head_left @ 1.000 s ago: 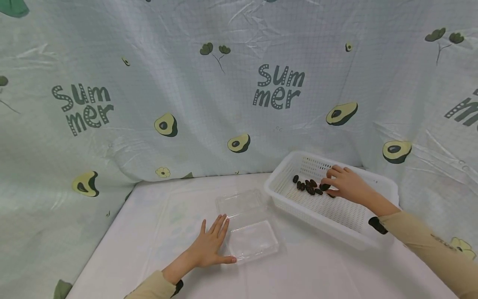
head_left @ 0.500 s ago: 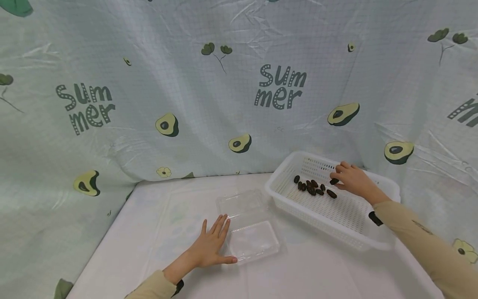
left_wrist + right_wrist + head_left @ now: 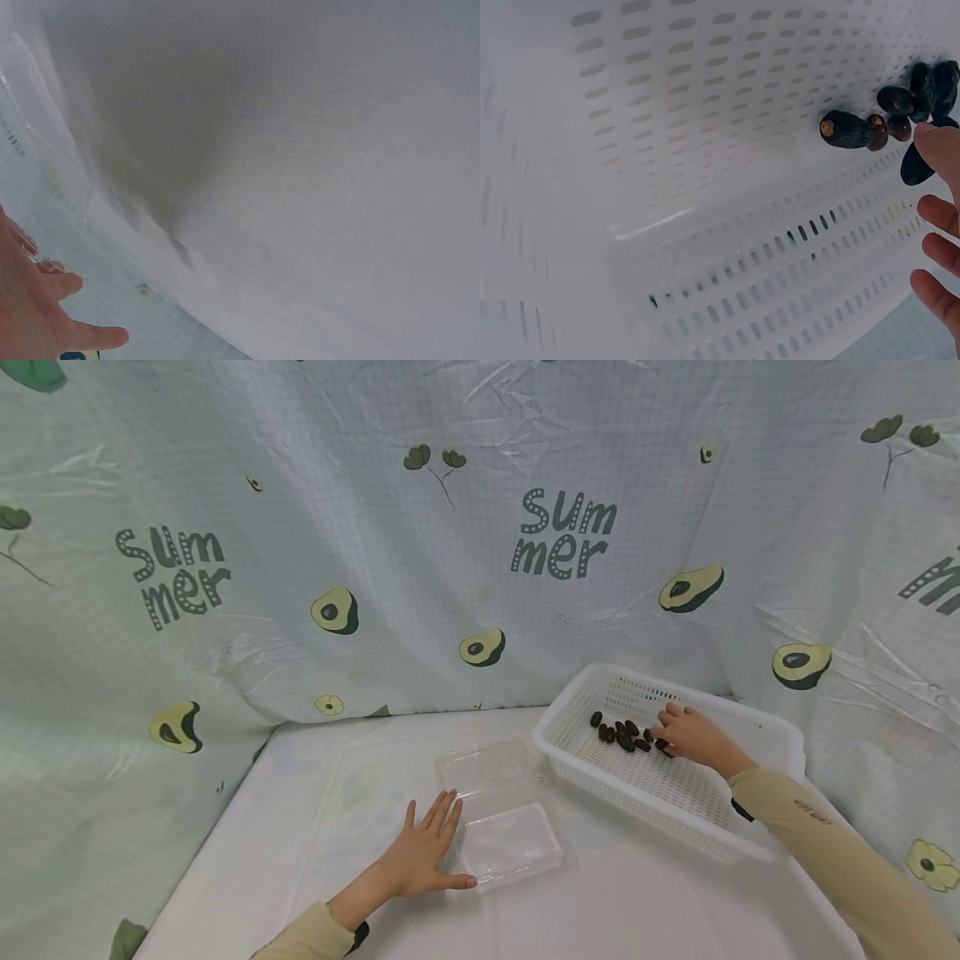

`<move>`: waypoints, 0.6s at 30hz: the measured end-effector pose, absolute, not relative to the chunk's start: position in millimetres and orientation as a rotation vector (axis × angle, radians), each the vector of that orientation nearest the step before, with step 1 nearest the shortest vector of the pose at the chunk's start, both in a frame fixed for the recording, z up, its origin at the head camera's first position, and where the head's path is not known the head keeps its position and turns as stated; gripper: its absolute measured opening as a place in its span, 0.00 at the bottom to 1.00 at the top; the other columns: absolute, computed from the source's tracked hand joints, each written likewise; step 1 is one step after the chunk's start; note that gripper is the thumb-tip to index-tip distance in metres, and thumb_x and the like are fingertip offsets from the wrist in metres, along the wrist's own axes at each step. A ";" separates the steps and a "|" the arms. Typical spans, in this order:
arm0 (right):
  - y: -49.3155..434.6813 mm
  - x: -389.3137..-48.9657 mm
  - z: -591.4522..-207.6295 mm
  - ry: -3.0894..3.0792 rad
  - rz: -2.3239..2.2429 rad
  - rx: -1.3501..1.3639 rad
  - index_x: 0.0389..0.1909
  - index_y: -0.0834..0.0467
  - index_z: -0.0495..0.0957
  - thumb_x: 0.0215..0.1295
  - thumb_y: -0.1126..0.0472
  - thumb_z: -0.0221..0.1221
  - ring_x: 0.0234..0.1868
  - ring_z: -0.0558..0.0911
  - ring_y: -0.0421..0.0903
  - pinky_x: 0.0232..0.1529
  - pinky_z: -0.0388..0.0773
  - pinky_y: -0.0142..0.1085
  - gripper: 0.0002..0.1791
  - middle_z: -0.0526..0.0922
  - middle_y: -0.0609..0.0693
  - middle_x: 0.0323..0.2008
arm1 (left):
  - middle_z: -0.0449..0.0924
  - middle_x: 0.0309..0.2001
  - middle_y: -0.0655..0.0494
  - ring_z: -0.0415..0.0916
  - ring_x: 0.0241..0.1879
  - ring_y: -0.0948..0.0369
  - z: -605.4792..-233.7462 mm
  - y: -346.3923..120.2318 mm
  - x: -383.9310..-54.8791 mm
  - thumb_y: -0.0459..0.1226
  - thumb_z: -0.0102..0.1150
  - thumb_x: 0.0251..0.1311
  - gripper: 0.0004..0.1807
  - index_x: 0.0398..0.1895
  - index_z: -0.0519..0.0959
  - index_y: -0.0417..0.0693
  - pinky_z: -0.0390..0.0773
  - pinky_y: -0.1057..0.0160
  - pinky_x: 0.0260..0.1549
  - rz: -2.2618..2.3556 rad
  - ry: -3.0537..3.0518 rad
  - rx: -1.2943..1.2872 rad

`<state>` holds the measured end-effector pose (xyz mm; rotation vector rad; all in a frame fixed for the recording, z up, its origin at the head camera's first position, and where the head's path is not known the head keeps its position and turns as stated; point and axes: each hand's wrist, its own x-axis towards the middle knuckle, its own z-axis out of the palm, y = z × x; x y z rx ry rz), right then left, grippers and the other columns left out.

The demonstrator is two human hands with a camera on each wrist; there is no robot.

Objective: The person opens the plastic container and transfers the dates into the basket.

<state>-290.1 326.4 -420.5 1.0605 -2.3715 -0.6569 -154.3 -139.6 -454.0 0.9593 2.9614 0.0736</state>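
Note:
My left hand (image 3: 420,856) lies with fingers spread on the left side of a clear plastic clamshell box (image 3: 510,839), which stands unfolded and bare on the table. In the left wrist view, the thumb and fingers (image 3: 64,283) show at the lower left. My right hand (image 3: 693,739) is down in a white perforated basket (image 3: 600,768), over several dark brown dates (image 3: 625,742). From the right wrist, one date (image 3: 915,166) shows between thumb and fingers, partly hidden by the thumb. Other dates (image 3: 845,129) lie close by on the basket floor.
A white-covered table (image 3: 360,760) carries the box and, to its right, the basket. Behind them hangs a pale curtain (image 3: 420,543) printed with avocados. The basket's raised near rim (image 3: 637,814) runs between the box and the dates.
My right hand rises a little with a date and shifts right, then lowers back left over the dates on the basket floor. The left hand and the box stay in place.

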 end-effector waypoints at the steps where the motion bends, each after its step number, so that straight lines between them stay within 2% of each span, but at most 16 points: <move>1: 325.6 -289.5 -421.5 -2.371 -0.655 1.065 0.27 0.51 0.75 0.36 0.54 0.70 0.29 0.69 0.47 0.23 0.68 0.36 0.16 0.72 0.50 0.25 | 0.38 0.70 0.41 0.38 0.70 0.47 -454.0 -139.7 -154.3 0.72 0.38 0.46 0.59 0.69 0.41 0.38 0.45 0.33 0.56 0.070 2.963 0.961; 18: 324.9 -288.9 -429.0 -2.425 -0.644 1.064 0.27 0.50 0.76 0.38 0.56 0.70 0.29 0.69 0.47 0.25 0.69 0.38 0.14 0.73 0.50 0.26 | 0.38 0.70 0.41 0.38 0.70 0.47 -453.0 -139.6 -153.7 0.72 0.40 0.46 0.59 0.69 0.41 0.38 0.46 0.32 0.56 0.093 2.955 0.961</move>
